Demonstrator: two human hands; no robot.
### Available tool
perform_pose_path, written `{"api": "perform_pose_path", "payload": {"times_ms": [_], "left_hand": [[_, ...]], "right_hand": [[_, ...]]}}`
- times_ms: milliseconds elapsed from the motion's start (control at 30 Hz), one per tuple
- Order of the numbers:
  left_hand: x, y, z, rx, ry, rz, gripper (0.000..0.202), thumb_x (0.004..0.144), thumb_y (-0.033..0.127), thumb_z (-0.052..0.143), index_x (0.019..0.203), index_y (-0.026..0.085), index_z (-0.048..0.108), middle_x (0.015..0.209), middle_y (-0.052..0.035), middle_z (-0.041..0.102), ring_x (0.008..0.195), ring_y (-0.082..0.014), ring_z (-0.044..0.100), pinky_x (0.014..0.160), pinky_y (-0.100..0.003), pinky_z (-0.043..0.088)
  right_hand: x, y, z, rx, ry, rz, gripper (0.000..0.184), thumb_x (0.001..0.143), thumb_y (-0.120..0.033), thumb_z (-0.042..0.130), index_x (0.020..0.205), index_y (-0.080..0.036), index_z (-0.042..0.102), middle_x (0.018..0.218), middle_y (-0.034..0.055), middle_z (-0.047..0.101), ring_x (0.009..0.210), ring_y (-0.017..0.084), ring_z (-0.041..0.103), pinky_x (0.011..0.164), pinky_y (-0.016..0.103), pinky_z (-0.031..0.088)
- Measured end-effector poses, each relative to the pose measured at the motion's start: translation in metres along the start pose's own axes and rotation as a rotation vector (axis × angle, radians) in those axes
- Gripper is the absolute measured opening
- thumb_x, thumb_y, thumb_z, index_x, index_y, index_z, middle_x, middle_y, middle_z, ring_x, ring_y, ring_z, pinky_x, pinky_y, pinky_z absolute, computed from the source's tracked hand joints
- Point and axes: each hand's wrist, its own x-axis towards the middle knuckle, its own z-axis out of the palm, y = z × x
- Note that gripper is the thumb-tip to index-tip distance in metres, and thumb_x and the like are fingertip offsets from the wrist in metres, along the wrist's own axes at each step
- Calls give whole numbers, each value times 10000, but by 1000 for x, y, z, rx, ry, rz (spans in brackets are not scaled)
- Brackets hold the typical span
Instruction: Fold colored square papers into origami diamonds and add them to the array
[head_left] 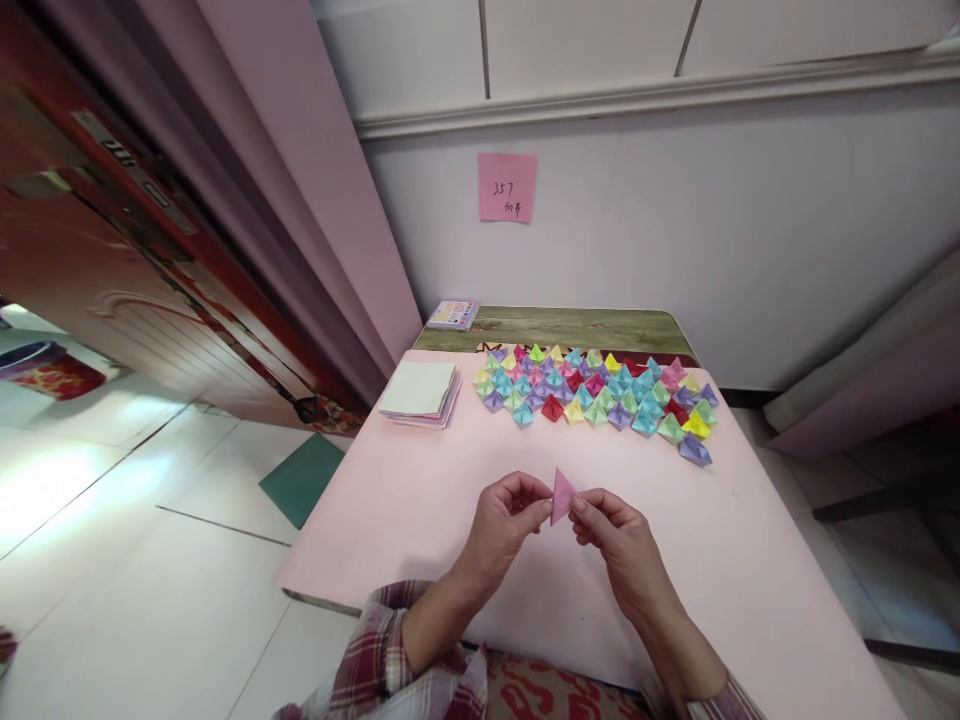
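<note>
Both the left hand (499,530) and the right hand (616,545) are drawn to a narrow pinch on one small piece of folded pink paper (562,497). The left thumb and forefinger grip its left edge; the right thumb and forefinger hold its lower right corner, the other fingers curled in beneath. The paper stands with a point upward, held between the hands above the pale pink surface (382,510).

Just beyond, a crowd of folded paper pieces (594,386) spreads across the far part of the surface, in blue, purple, green, yellow, red and pink, many of them touching. A single violet piece (695,450) sits at the near right end of the group. To its left, well apart from the hands, lies a stack of square sheets (418,386), the top one pale. A small printed packet (453,315) lies at the far left corner. On the wall behind hangs a pink handwritten note (508,187).
</note>
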Motion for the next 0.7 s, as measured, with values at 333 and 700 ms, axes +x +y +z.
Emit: {"api": "perform_pose_path", "payload": {"times_ms": [333,700], "left_hand": [[-1,1,1,13,3,3,164,682,262,760,738,140,667,698,-20,620,631,-115,514,577,-231,415],[1,-1,-1,-62,-112,-141,294,774,423,714,766,133,668,486,47,482,395,-47,336,370,-183,261]], "right_hand": [[0,0,0,10,-8,0,297,719,-484,758,730,-190,712,674,17,625,633,143,517,584,256,447],[-10,-7,7,-356,27,-282,253,819,-446,678,815,-199,732,744,40,686,664,170,574,638,283,452]]}}
